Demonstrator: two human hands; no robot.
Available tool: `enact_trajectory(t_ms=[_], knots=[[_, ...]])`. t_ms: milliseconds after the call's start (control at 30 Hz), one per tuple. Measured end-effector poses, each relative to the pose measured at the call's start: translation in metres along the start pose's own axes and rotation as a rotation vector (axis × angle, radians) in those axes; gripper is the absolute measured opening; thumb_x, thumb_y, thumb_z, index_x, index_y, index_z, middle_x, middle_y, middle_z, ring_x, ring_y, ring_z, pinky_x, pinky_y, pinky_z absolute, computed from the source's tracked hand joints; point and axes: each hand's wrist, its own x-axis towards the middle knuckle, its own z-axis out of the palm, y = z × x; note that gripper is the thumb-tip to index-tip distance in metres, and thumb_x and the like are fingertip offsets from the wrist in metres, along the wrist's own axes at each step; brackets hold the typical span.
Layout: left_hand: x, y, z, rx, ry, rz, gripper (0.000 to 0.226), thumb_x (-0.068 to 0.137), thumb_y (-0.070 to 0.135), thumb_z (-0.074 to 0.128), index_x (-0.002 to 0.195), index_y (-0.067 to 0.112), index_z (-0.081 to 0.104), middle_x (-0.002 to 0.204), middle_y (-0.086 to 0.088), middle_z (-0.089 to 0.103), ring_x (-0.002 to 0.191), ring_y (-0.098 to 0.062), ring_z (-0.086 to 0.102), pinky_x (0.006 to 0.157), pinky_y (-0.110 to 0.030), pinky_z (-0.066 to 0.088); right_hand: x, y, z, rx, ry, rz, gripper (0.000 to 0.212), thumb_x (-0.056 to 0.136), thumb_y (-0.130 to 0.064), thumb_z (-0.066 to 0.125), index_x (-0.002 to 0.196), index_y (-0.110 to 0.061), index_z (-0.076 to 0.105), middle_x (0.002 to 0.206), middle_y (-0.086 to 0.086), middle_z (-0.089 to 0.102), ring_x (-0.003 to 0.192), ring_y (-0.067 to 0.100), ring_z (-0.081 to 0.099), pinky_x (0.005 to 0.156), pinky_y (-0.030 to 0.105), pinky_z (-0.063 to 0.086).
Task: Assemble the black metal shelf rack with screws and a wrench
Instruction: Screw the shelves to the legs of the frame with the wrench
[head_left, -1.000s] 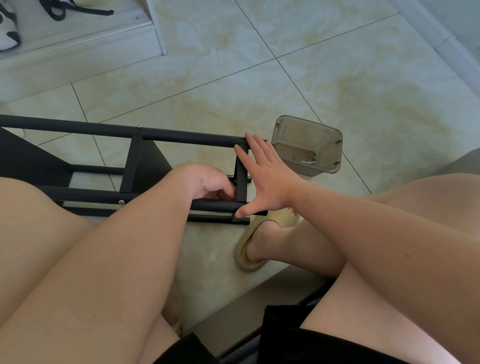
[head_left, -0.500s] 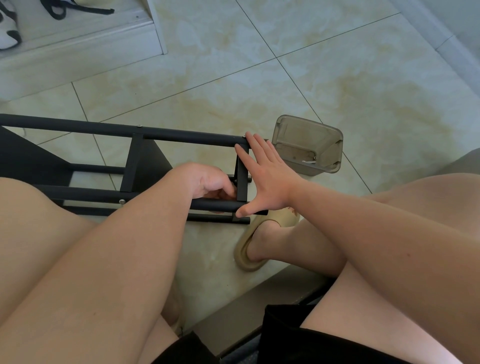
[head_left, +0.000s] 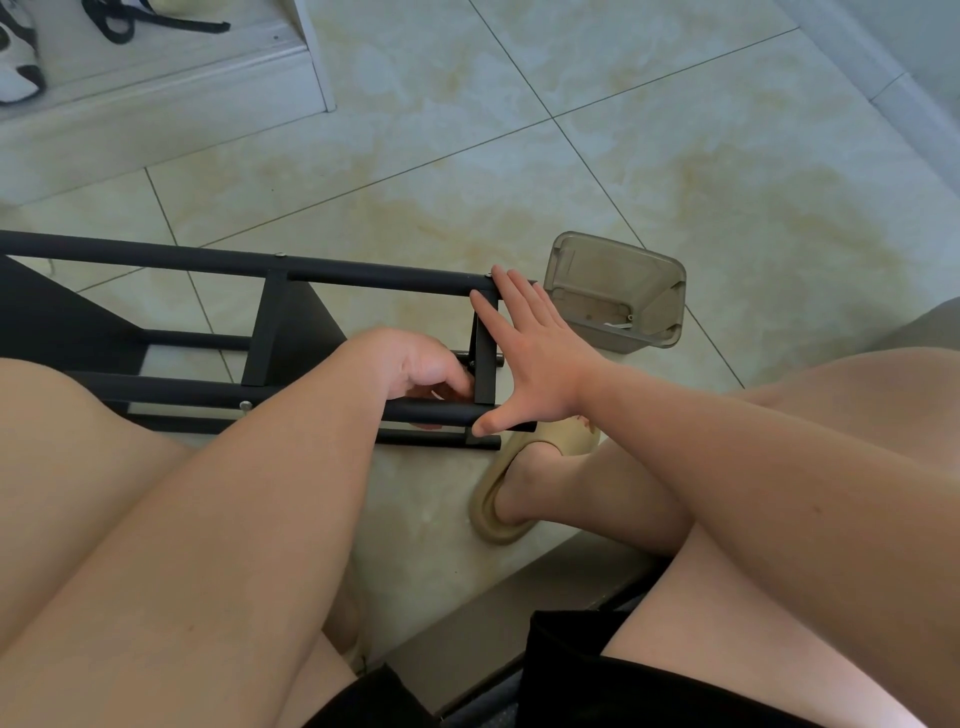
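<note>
Two-handed, steadying a black metal shelf rack (head_left: 363, 273) lying on its side across the pale marbled floor tiles (head_left: 675, 156), between the seated person's knees and just beside a beige foam slipper (head_left: 524, 467).

Judging the frame as stiff and fairly light for its length, awkward rather than heavy, and likely to pivot or scrape on the smooth tile if pushed at one end only. Treating the long round tubes as the best places for taking hold. Wrapping right round them rather than pinching, the paint looking slick. Avoiding the thin edges of the dark shelf panels.

Sitting just beyond the rack's end: a clear grey plastic box (head_left: 618, 291) with a few small bits inside, too small for naming.

Pressing the right hand (head_left: 540, 353) flat against the short upright end bar (head_left: 484, 364), fingers (head_left: 511, 291) straight and released, tips reaching the upper tube, thumb resting on the lower tube's end.

Curling the left hand (head_left: 415, 369) in at the joint inside that end bar, fingers bent. Not telling from here whether pinching a screw, a wrench or nothing.

Showing small silver screw heads (head_left: 281, 254) already seated along both tubes.

Probably needing a counter-push from the flat hand during any tightening at this joint.
</note>
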Motion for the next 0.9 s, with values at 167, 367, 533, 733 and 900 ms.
enact_trajectory(t_ms=[167, 367, 533, 733, 900], knots=[[-0.0003, 0.0000, 0.0018, 0.023, 0.043, 0.023, 0.034, 0.089, 0.011, 0.064, 0.120, -0.004, 0.067, 0.100, -0.017, 0.067, 0.089, -0.028, 0.059, 0.085, -0.039, 0.050, -0.0004, -0.0003, -0.0007, 0.000, -0.004, 0.001, 0.147, 0.060, -0.087, 0.067, 0.161, -0.011, -0.008, 0.164, 0.020, -0.025, 0.152, 0.032, -0.025, 0.124, 0.043, -0.014], [0.0029, -0.0004, 0.0003, 0.062, 0.065, 0.066, 0.029, 0.090, 0.006, 0.061, 0.118, 0.000, 0.069, 0.109, -0.019, 0.071, 0.094, -0.026, 0.063, 0.104, -0.042, 0.047, -0.0009, -0.0006, -0.0013, -0.001, -0.005, 0.001, 0.147, 0.060, -0.087, 0.068, 0.161, -0.011, -0.008, 0.163, 0.020, -0.026, 0.152, 0.032, -0.025, 0.124, 0.044, -0.014], [0.0000, 0.0005, 0.0005, -0.031, -0.042, 0.024, 0.023, 0.093, 0.006, 0.054, 0.109, 0.005, 0.070, 0.097, -0.015, 0.068, 0.087, -0.028, 0.062, 0.083, -0.039, 0.054, -0.0006, -0.0002, -0.0010, -0.005, -0.005, 0.000, 0.147, 0.060, -0.088, 0.066, 0.161, -0.011, -0.009, 0.163, 0.020, -0.026, 0.152, 0.032, -0.025, 0.124, 0.044, -0.014], [0.0073, -0.0019, 0.0009, 0.059, 0.065, 0.060, 0.017, 0.090, 0.009, 0.061, 0.103, 0.001, 0.069, 0.096, -0.013, 0.063, 0.093, -0.026, 0.056, 0.096, -0.038, 0.045, -0.0004, -0.0001, 0.0001, 0.004, 0.000, 0.002, 0.147, 0.060, -0.087, 0.067, 0.161, -0.012, -0.008, 0.164, 0.019, -0.026, 0.152, 0.031, -0.025, 0.124, 0.044, -0.014], [0.0053, -0.0012, -0.0006, 0.038, -0.003, 0.043, 0.022, 0.092, 0.003, 0.057, 0.108, 0.004, 0.072, 0.105, -0.016, 0.067, 0.098, -0.030, 0.060, 0.107, -0.044, 0.043, -0.0001, 0.0002, 0.0002, 0.006, -0.001, 0.003, 0.147, 0.060, -0.087, 0.067, 0.161, -0.012, -0.009, 0.164, 0.018, -0.027, 0.152, 0.031, -0.026, 0.124, 0.043, -0.015]])
